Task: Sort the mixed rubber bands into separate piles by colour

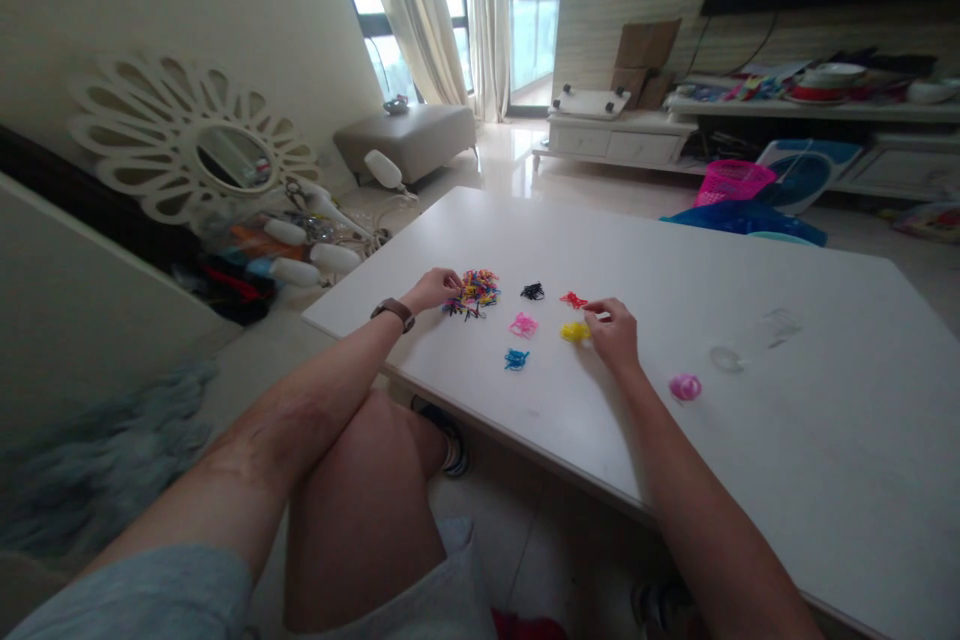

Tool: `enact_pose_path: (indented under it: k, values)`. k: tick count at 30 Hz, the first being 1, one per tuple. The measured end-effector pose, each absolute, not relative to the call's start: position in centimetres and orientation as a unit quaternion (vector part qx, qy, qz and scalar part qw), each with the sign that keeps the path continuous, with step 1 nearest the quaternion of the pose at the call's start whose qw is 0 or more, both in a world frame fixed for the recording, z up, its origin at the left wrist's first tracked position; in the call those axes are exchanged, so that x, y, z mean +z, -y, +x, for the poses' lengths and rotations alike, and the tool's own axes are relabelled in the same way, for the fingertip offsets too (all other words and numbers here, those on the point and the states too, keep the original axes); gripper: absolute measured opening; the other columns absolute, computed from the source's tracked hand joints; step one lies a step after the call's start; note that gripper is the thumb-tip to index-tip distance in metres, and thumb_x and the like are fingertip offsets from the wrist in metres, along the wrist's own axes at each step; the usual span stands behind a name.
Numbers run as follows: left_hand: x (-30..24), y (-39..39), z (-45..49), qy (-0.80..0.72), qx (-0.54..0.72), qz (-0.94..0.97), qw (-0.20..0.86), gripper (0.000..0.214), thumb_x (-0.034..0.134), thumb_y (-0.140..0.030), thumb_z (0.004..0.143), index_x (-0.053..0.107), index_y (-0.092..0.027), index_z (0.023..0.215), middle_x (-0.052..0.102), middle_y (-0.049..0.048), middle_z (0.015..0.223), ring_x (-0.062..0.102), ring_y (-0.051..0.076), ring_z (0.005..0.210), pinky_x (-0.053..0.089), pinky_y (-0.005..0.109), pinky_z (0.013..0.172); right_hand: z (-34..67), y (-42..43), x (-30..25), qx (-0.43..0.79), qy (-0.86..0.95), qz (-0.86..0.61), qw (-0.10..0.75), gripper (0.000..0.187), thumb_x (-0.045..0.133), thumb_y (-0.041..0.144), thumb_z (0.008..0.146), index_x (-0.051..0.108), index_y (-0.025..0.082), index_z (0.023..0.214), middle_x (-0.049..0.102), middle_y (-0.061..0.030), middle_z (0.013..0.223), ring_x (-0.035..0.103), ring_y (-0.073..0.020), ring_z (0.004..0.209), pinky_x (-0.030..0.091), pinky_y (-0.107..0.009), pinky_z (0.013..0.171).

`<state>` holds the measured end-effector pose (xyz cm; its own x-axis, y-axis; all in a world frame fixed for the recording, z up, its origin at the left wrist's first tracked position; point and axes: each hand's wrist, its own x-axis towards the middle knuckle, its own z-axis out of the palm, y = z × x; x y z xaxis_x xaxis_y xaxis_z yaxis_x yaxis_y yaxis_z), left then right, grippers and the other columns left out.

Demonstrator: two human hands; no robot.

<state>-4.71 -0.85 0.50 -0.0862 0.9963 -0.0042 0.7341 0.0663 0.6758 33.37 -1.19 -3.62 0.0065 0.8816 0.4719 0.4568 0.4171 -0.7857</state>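
Note:
At the left edge of a mixed-colour pile of small rubber bands [481, 287], my left hand [433, 290] has its fingertips pinched together against the bands. My right hand [615, 332] is closed in a pinch, its fingertips just right of a small red heap [573, 300] and above a yellow heap [574, 332]. Whatever either pinch holds is too small to make out. Between the hands lie separate heaps of black bands [532, 291], pink bands [523, 325] and blue bands [516, 359]. A lilac-pink bundle [685, 387] sits right of my right forearm.
The white table [750, 480] carries a clear round ring-like item [727, 358] and a transparent piece [781, 324] at right. Beyond its far edge stand a pink basket [731, 182] and blue items. A white lamp fixture [335, 258] lies left of the table.

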Motion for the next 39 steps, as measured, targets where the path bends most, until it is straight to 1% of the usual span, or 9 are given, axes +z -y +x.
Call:
enact_pose_path:
  k: [5, 10, 14, 17, 23, 29, 34, 39]
  values:
    - [0.0, 0.6, -5.1, -0.672, 0.285, 0.634, 0.256, 0.029, 0.075, -0.035, 0.063, 0.074, -0.015, 0.083, 0.073, 0.0057, 0.076, 0.063, 0.016, 0.068, 0.046, 0.024, 0.060, 33.4, 1.2, -3.7, 0.213, 0.672, -0.498, 0.505, 0.017, 0.056, 0.029, 0.078, 0.071, 0.020, 0.080, 0.070, -0.0069, 0.089, 0.063, -0.0232, 0.085, 0.054, -0.036, 0.070]
    - [0.6, 0.9, -4.9, -0.661, 0.310, 0.632, 0.260, 0.026, 0.075, -0.030, 0.061, 0.074, -0.014, 0.081, 0.072, 0.0066, 0.076, 0.065, 0.017, 0.071, 0.049, 0.025, 0.063, 33.6, 1.0, -3.8, 0.210, 0.673, -0.500, 0.503, 0.016, 0.056, 0.030, 0.078, 0.069, 0.021, 0.079, 0.069, -0.0069, 0.086, 0.063, -0.0235, 0.083, 0.054, -0.037, 0.070]
    - [1.0, 1.3, -4.8, -0.649, 0.318, 0.633, 0.279, 0.026, 0.075, -0.026, 0.060, 0.073, -0.013, 0.082, 0.072, 0.0068, 0.074, 0.064, 0.016, 0.068, 0.048, 0.025, 0.061, 33.6, 1.0, -3.8, 0.210, 0.673, -0.500, 0.503, 0.017, 0.056, 0.031, 0.077, 0.069, 0.020, 0.078, 0.069, -0.0069, 0.087, 0.063, -0.0233, 0.083, 0.054, -0.038, 0.071]
    - [1.2, 1.5, -4.8, -0.643, 0.324, 0.632, 0.286, 0.025, 0.076, -0.024, 0.059, 0.074, -0.012, 0.081, 0.073, 0.0080, 0.078, 0.064, 0.016, 0.068, 0.049, 0.026, 0.061, 33.6, 1.0, -3.9, 0.212, 0.672, -0.502, 0.502, 0.017, 0.056, 0.031, 0.077, 0.070, 0.020, 0.078, 0.069, -0.0069, 0.087, 0.063, -0.0235, 0.083, 0.054, -0.038, 0.071]
    - [1.7, 1.6, -4.3, -0.626, 0.335, 0.630, 0.315, 0.025, 0.078, -0.025, 0.059, 0.073, -0.013, 0.080, 0.074, 0.0078, 0.076, 0.067, 0.019, 0.072, 0.053, 0.028, 0.067, 33.6, 1.0, -3.9, 0.215, 0.673, -0.500, 0.501, 0.017, 0.057, 0.030, 0.077, 0.070, 0.020, 0.079, 0.069, -0.0072, 0.088, 0.064, -0.0234, 0.084, 0.054, -0.037, 0.071]
    - [2.0, 2.0, -3.6, -0.620, 0.308, 0.646, 0.323, 0.031, 0.078, -0.033, 0.062, 0.075, -0.012, 0.083, 0.076, 0.0077, 0.078, 0.066, 0.018, 0.070, 0.050, 0.028, 0.063, 33.5, 1.0, -3.7, 0.212, 0.673, -0.503, 0.499, 0.017, 0.056, 0.030, 0.077, 0.070, 0.020, 0.078, 0.070, -0.0069, 0.087, 0.063, -0.0230, 0.083, 0.054, -0.036, 0.070]
    - [2.0, 2.1, -3.3, -0.623, 0.292, 0.651, 0.320, 0.039, 0.076, -0.036, 0.064, 0.079, -0.010, 0.093, 0.076, 0.0071, 0.078, 0.063, 0.017, 0.067, 0.047, 0.027, 0.063, 33.4, 0.9, -3.8, 0.212, 0.676, -0.502, 0.496, 0.017, 0.056, 0.029, 0.077, 0.070, 0.019, 0.078, 0.069, -0.0065, 0.087, 0.063, -0.0219, 0.082, 0.054, -0.036, 0.071]
    - [2.3, 2.0, -3.0, -0.634, 0.266, 0.664, 0.294, 0.033, 0.071, -0.037, 0.070, 0.081, -0.011, 0.088, 0.076, 0.0056, 0.077, 0.061, 0.016, 0.068, 0.044, 0.026, 0.062, 33.3, 1.0, -3.7, 0.214, 0.679, -0.498, 0.496, 0.016, 0.057, 0.028, 0.077, 0.070, 0.020, 0.079, 0.070, -0.0072, 0.088, 0.064, -0.0229, 0.083, 0.054, -0.036, 0.071]
